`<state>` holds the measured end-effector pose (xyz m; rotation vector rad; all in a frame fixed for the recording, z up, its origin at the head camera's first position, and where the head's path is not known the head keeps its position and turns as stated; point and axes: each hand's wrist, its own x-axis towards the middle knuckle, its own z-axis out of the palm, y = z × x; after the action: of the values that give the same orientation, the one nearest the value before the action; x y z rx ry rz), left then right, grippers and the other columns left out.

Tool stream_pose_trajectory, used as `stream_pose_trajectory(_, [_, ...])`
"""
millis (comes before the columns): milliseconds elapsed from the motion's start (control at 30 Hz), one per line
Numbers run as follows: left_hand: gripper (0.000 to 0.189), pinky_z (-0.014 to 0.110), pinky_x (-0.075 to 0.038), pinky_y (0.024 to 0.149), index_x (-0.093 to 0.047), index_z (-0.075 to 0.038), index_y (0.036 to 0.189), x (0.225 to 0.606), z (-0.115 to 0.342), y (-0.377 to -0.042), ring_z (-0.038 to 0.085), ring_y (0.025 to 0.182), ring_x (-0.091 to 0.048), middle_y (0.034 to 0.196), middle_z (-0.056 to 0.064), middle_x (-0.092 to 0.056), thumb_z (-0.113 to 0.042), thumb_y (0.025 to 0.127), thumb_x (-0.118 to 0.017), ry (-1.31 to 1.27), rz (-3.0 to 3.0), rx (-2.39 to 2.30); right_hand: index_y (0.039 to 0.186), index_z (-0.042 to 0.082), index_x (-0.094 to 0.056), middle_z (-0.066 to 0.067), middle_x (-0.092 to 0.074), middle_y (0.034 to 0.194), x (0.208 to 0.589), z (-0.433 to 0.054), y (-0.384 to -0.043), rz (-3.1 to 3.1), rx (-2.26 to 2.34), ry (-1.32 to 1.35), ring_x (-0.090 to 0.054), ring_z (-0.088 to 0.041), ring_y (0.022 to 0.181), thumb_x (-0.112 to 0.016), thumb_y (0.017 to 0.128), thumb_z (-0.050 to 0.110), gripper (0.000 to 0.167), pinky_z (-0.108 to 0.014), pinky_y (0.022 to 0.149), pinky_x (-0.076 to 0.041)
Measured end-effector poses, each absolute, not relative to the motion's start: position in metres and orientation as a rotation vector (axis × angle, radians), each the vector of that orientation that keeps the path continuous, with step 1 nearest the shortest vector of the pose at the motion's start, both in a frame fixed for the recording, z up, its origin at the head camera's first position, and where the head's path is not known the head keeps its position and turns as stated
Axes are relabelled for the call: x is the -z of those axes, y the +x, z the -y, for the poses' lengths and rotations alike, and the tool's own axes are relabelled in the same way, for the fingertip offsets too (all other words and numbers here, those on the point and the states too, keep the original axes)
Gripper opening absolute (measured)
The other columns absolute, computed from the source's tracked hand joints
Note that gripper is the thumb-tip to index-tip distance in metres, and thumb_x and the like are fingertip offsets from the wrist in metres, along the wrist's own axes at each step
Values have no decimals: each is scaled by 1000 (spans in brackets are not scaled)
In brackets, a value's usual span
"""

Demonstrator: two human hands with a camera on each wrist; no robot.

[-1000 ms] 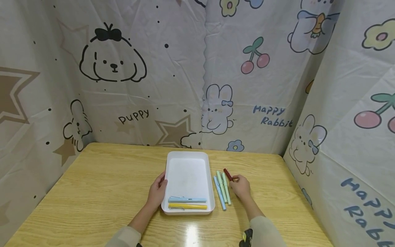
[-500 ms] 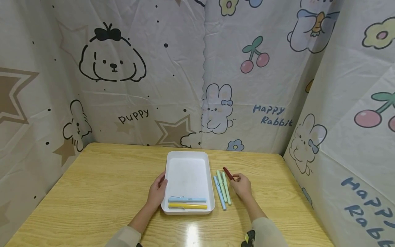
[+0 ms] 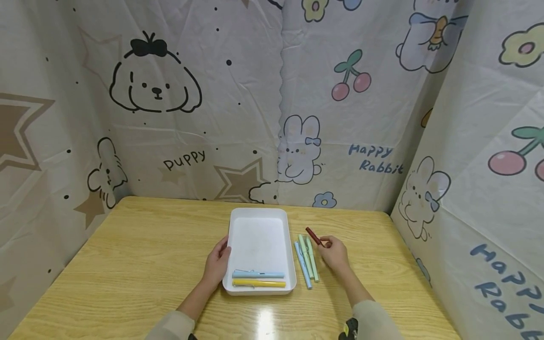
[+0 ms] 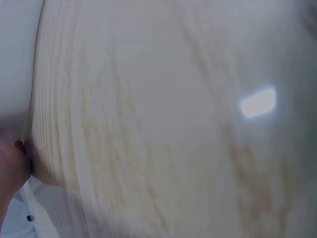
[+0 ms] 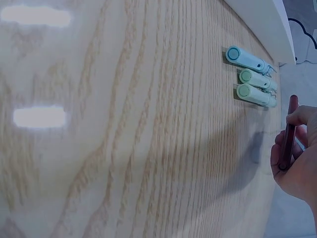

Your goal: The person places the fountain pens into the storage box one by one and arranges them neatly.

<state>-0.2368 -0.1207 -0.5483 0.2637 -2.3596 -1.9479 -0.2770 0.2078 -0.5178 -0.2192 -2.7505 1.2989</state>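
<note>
My left hand (image 3: pixel 216 265) holds the left wall of a white tray (image 3: pixel 258 213), thumb at the rim. Inside the tray, near its front, lie a light blue pen (image 3: pixel 258 274) and a yellow pen (image 3: pixel 259 283), side by side. Between thumb and fingers, my right hand (image 3: pixel 334 255) grips a dark red pen (image 3: pixel 313 234), also plain in the right wrist view as a dark red pen (image 5: pixel 289 136) over the table's far edge. Just left of that hand, a blue pen (image 3: pixel 303 265) and two pale green pens (image 3: pixel 305 257) lie on the table.
The wooden table (image 3: pixel 161 236) runs back to a printed curtain (image 3: pixel 238 94), with another curtain panel (image 3: pixel 480 212) along the right side. The loose pens lie close to the tray's right wall.
My right hand has shifted slightly right, and the dark red pen has moved a little farther back, away from the green pens. The left hand and tray have stayed put.
</note>
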Motion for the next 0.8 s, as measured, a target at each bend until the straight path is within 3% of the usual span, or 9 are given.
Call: stream_pose_trajectory(800, [44, 45, -44, 99, -37, -11, 144, 545, 120, -235, 29, 120, -49, 142, 16, -44, -18, 100, -41, 279, 2367, 1946, 109, 2, -65, -6, -56, 77, 508, -203, -273, 2745, -1374, -99, -44, -13, 60, -64, 81, 9, 29, -21, 50, -37])
